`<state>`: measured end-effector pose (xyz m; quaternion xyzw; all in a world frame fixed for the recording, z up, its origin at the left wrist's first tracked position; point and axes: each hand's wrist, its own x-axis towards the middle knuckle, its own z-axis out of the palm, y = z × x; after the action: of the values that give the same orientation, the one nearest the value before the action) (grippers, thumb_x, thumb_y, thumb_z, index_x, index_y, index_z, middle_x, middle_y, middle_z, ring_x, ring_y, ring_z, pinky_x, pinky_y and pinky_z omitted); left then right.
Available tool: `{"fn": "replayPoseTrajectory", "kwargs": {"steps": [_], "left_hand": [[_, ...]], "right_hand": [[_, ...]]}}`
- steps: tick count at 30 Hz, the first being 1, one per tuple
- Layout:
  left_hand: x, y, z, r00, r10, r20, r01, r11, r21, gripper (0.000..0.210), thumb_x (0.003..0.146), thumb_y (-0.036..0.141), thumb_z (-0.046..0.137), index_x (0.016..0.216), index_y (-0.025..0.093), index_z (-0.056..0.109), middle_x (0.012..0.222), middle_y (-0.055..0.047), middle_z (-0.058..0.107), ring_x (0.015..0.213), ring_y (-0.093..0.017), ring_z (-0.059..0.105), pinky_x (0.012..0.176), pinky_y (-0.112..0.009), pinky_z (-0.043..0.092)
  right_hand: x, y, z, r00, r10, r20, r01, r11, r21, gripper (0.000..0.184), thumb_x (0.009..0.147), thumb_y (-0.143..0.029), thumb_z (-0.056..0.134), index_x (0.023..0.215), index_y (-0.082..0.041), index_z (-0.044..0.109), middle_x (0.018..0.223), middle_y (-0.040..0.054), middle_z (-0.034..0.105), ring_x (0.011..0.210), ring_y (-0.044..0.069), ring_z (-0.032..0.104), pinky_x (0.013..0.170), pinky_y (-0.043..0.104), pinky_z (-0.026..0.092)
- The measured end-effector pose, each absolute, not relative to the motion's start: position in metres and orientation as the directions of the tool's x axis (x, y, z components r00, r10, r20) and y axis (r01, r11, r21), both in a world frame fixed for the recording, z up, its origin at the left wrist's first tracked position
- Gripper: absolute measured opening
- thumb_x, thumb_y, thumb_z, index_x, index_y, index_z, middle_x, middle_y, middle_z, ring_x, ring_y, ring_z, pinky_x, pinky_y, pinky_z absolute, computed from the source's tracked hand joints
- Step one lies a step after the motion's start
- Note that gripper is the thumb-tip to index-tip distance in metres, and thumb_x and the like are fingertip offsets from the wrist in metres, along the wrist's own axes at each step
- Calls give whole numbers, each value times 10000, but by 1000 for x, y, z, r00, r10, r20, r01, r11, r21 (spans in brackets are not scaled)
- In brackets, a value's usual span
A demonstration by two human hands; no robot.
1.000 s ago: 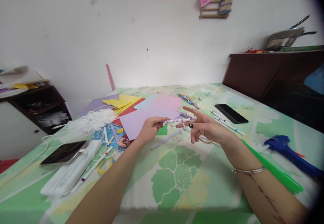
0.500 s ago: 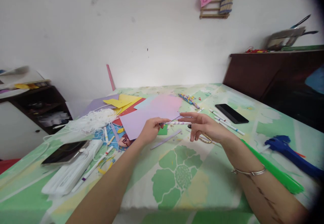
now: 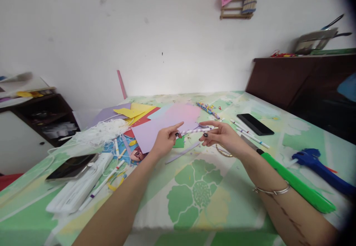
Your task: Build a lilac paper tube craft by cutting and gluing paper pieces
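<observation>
Above the middle of the table, a white marker pen (image 3: 191, 131) with a purple strip spiralled round it is held nearly level. My left hand (image 3: 167, 139) pinches its left end, index finger stretched out over it. At its right end, my right hand (image 3: 219, 136) has thumb and fingers bent around the pen. A loose purple paper strip (image 3: 182, 154) lies on the tablecloth below the hands. Gold scissors handles (image 3: 224, 151) show partly under my right hand. Behind the hands lies a lilac paper sheet (image 3: 151, 131), with a small green paper piece (image 3: 178, 143) near my left fingers.
White yarn (image 3: 101, 133), a phone (image 3: 72, 167) and a power strip (image 3: 79, 190) lie left. To the right are a black phone (image 3: 255, 124), several markers (image 3: 253, 138), a green utility knife (image 3: 297, 183) and a blue glue gun (image 3: 319, 168). Two wrapped pens (image 3: 207, 110) lie at the back.
My right fingers have come down and closed in on the pen's right end. The left index finger has straightened, and the wrapped pen has risen slightly.
</observation>
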<state>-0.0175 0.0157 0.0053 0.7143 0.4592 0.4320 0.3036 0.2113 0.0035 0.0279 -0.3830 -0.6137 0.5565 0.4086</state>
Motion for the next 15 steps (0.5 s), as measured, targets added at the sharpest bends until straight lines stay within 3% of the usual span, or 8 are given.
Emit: {"fn": "replayPoseTrajectory", "kwargs": {"steps": [8, 13, 15], "left_hand": [[-17, 14, 1, 193, 829, 525, 582, -528, 619, 347, 770, 63, 419, 1039, 136, 625, 704, -25, 648, 527, -90, 495, 559, -198, 411], [-15, 12, 0, 180, 865, 469, 480, -493, 726, 274, 774, 74, 425, 984, 148, 586, 718, -13, 636, 476, -70, 484, 532, -199, 414], [-14, 13, 0, 156, 886, 436, 381, -461, 801, 233, 778, 105, 448, 969, 147, 575, 729, -16, 636, 466, -66, 484, 509, -200, 409]], "right_hand": [[214, 7, 25, -320, 939, 129, -50, 119, -992, 508, 699, -257, 669, 1179, -153, 542, 827, 106, 704, 544, 131, 610, 509, 254, 460], [212, 8, 25, -284, 951, 118, -54, 107, -993, 450, 695, -242, 656, 1121, -124, 572, 774, 93, 688, 555, 132, 607, 534, 262, 466], [211, 7, 25, -260, 958, 123, -67, 109, -992, 514, 689, -231, 653, 1179, -128, 536, 720, 72, 680, 543, 133, 601, 543, 271, 470]]}}
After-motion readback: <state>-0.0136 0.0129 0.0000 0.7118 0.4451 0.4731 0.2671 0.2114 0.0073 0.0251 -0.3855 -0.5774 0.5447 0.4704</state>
